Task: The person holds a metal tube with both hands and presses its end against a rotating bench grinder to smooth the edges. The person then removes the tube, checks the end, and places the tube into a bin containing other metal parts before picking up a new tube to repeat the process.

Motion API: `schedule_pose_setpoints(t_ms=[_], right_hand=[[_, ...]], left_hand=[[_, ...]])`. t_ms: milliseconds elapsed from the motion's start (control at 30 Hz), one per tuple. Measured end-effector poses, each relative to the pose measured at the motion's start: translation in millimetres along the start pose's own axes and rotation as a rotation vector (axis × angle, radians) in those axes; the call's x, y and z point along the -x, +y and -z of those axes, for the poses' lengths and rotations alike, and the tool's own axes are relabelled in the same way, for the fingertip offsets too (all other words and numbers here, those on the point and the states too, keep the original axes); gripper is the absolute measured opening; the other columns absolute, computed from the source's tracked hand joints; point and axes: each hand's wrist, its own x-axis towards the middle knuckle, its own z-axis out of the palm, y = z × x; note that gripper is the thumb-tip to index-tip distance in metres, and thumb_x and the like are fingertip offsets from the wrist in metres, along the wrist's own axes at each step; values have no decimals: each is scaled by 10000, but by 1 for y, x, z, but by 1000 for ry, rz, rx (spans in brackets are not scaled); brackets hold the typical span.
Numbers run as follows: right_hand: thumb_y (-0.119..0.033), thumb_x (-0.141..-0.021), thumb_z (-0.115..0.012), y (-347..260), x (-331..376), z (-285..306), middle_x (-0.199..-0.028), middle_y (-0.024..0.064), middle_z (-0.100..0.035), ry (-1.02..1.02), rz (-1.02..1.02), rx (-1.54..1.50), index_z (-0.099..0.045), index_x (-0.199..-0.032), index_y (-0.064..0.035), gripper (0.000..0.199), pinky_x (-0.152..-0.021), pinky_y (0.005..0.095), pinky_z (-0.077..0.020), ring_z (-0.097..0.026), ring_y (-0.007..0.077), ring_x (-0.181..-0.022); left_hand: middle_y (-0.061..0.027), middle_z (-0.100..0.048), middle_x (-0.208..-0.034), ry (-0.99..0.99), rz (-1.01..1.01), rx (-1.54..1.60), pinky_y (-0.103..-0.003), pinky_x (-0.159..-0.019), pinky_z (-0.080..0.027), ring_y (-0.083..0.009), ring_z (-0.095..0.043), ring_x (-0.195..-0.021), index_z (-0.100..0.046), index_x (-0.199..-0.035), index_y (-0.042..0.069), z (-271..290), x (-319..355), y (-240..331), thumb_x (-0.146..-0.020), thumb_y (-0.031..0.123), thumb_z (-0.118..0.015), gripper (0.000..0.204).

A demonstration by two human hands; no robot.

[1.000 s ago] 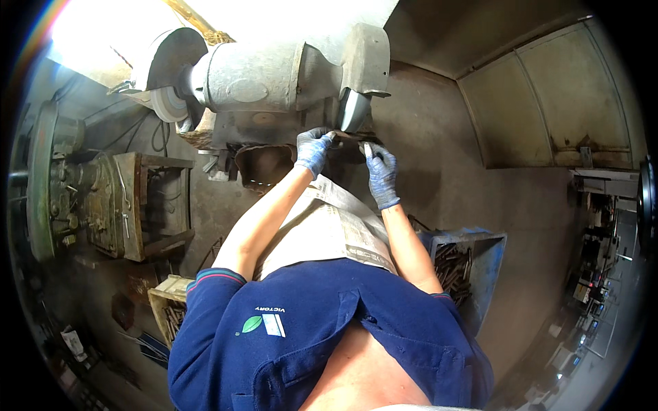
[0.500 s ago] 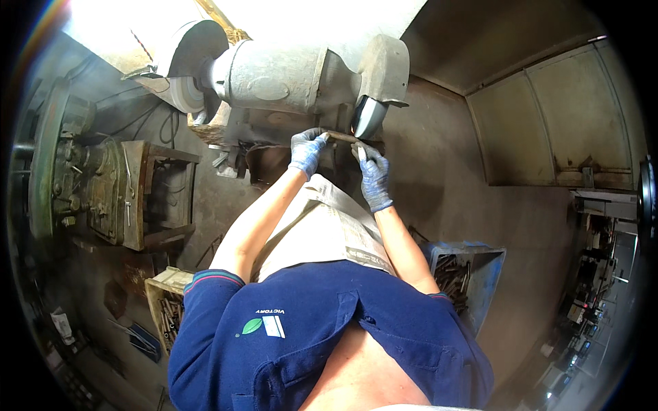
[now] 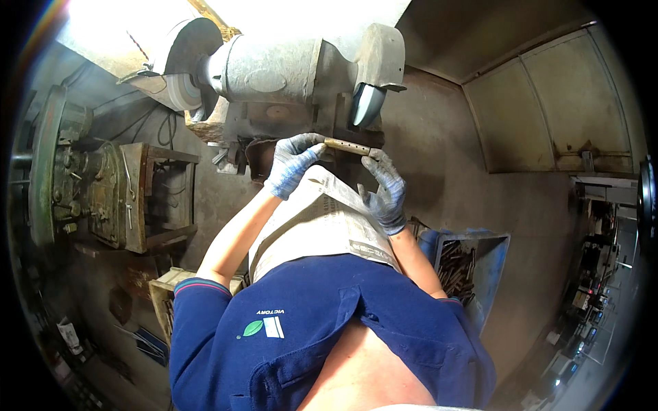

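My left hand (image 3: 293, 164), in a blue and grey work glove, pinches the left end of a short metal bar with a row of holes (image 3: 348, 146). My right hand (image 3: 385, 192), gloved alike, has its thumb and fingers apart. Its upper fingertips are at the bar's right end; whether they touch it I cannot tell. Just beyond the bar stands a bench grinder (image 3: 271, 68). Its right wheel (image 3: 368, 106) sits under a metal guard, apart from the bar, and its left wheel (image 3: 182, 92) shows at the other end.
A pale cloth apron (image 3: 308, 226) covers my lap. To my right stands a blue crate (image 3: 495, 267) holding several metal pieces; a pale crate (image 3: 161, 291) is at my left. Farther left is a green machine (image 3: 51, 171) beside a metal stand (image 3: 137, 198). Large panels (image 3: 548, 109) stand at far right.
The bar has come away from the right wheel toward me, and its row of holes now shows. My right hand has opened and dropped lower, its thumb off the bar.
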Motion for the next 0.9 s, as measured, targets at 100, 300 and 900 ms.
schedule_pose_setpoints(t_ms=[100, 300, 900], right_hand=[[-263, -757, -705, -8, -2, 4, -1107, 179, -594, 5, 66, -12, -634, -1077, 0, 420, -937, 382, -434, -566, 311, -1071], [-302, -752, -709, -12, -5, 9, -1140, 171, -576, 15, 145, 7, -631, -1091, 3, 462, -946, 384, -428, -566, 301, -1072], [-52, -846, -614, 104, 10, -8, -914, 80, -674, 107, -468, -307, -675, -949, 5, 133, -798, 277, -462, -604, 143, -864]], left_hand=[[-147, -652, -925, -11, -33, -49, -322, -755, -545, -205, -654, -817, -600, -1005, -61, 0, 2, 5, -838, 47, -627, 201], [-139, -658, -905, -31, -78, -34, -302, -754, -535, -187, -652, -804, -603, -1008, -61, -11, 7, 10, -852, 53, -608, 192], [-100, -647, -773, 153, 147, -6, -293, -589, -557, -168, -625, -644, -631, -889, -26, -10, -84, -84, -848, 19, -592, 72]])
